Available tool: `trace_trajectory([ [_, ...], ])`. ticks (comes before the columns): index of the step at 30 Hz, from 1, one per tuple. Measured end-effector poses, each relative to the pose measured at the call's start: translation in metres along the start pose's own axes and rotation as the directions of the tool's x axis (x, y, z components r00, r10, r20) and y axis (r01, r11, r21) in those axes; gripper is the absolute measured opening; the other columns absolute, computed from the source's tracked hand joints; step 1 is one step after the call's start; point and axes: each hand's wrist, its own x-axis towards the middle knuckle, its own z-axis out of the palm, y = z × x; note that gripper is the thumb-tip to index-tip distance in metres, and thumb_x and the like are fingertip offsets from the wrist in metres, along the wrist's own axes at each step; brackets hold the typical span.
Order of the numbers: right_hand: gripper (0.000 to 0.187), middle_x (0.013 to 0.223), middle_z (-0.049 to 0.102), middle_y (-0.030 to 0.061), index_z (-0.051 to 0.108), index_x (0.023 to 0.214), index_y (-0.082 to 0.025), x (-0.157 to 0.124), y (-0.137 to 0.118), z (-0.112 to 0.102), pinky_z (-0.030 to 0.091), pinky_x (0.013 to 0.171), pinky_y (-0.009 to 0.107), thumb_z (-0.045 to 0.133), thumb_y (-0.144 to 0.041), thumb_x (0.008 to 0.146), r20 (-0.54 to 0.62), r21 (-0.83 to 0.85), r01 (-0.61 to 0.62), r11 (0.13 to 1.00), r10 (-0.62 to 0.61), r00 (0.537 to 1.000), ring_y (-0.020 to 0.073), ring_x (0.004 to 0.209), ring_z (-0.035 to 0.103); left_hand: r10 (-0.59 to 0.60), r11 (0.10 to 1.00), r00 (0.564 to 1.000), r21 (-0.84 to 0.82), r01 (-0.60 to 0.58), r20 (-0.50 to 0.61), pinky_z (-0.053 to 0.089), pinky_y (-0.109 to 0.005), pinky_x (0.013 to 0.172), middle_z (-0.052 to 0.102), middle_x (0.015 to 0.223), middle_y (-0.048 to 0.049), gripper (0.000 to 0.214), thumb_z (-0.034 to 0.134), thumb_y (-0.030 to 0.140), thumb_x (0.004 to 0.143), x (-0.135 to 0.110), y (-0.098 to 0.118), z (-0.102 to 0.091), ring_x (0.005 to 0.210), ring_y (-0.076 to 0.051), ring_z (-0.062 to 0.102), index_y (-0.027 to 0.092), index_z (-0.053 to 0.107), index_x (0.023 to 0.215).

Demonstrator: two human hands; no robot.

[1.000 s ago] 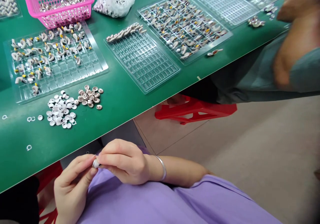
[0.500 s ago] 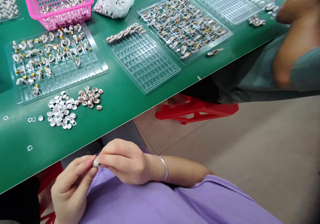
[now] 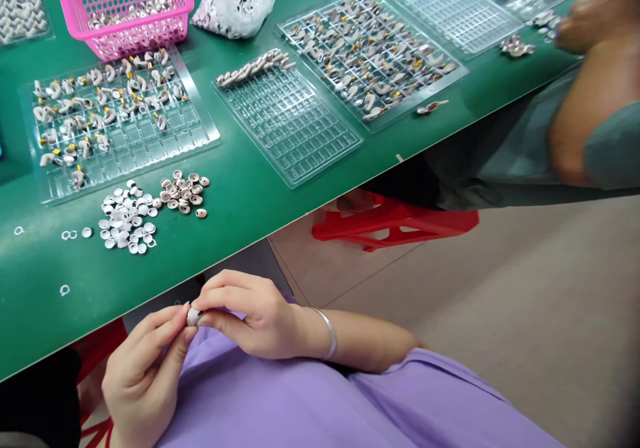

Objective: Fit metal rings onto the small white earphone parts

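Over my lap, close to the table edge, a small rounded white cap [image 3: 193, 316] with a dark spot is pinched between both hands. My left hand [image 3: 145, 368] grips it from the left with thumb and fingertips. From the other side, the thumb and fingers of my right hand [image 3: 253, 315] close on the same cap; a silver bangle circles that wrist. The fingertips hide part of the piece. On the table ahead lie a heap of white round caps [image 3: 127, 218] and a smaller pile of beige cup-shaped pieces [image 3: 184, 192].
A clear tray [image 3: 125, 161] of curved beige parts lies behind the piles, below a pink basket [image 3: 75, 18]. Further right are a ribbed tray [image 3: 300, 131], another filled tray [image 3: 370, 55] and a plastic bag [image 3: 237, 1]. A co-worker's arm [image 3: 585, 101] rests at right, above a red stool [image 3: 395, 225].
My right hand's fingers have shifted their grip, with the thumb now showing below the cap. More of the cap and its dark spot is visible. The camera view has moved slightly.
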Motion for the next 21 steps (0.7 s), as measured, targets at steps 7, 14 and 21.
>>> trace_trajectory([
  [7,0.010,0.087,0.073,0.0087,0.070,0.095,-0.011,0.007,-0.002,-0.002,0.061,0.072,0.021,0.064,-0.019,0.095,-0.026,0.107,-0.050,0.993,0.053,0.998,0.0124,0.079,0.069,-0.028,1.000,1.000,-0.005,0.028,-0.012,0.062,-0.023,0.073,0.079,0.100,-0.0006,0.031,0.074,0.006,0.081,0.006,0.005,-0.001,0.082,-0.015,0.076,0.027,0.078,0.103],
  [14,0.009,0.082,0.074,0.0076,0.072,0.091,-0.011,0.012,-0.004,-0.004,0.059,0.069,0.023,0.066,-0.017,0.093,-0.023,0.129,-0.073,0.989,0.077,0.997,0.0125,0.075,0.067,-0.143,0.979,0.988,-0.152,0.133,-0.055,0.063,-0.024,0.072,0.080,0.095,0.0013,0.023,0.078,0.012,0.081,0.010,0.006,0.002,0.081,-0.016,0.076,0.030,0.080,0.096],
  [21,0.009,0.079,0.074,0.0056,0.073,0.087,-0.011,0.012,-0.006,-0.003,0.055,0.067,0.023,0.072,-0.021,0.089,0.054,0.287,-0.260,0.922,0.255,0.965,0.0121,0.072,0.066,-0.252,0.930,0.968,-0.281,0.239,-0.012,0.063,-0.020,0.071,0.081,0.087,0.0014,0.016,0.085,0.019,0.074,0.015,0.003,-0.002,0.077,-0.015,0.076,0.029,0.081,0.086],
])
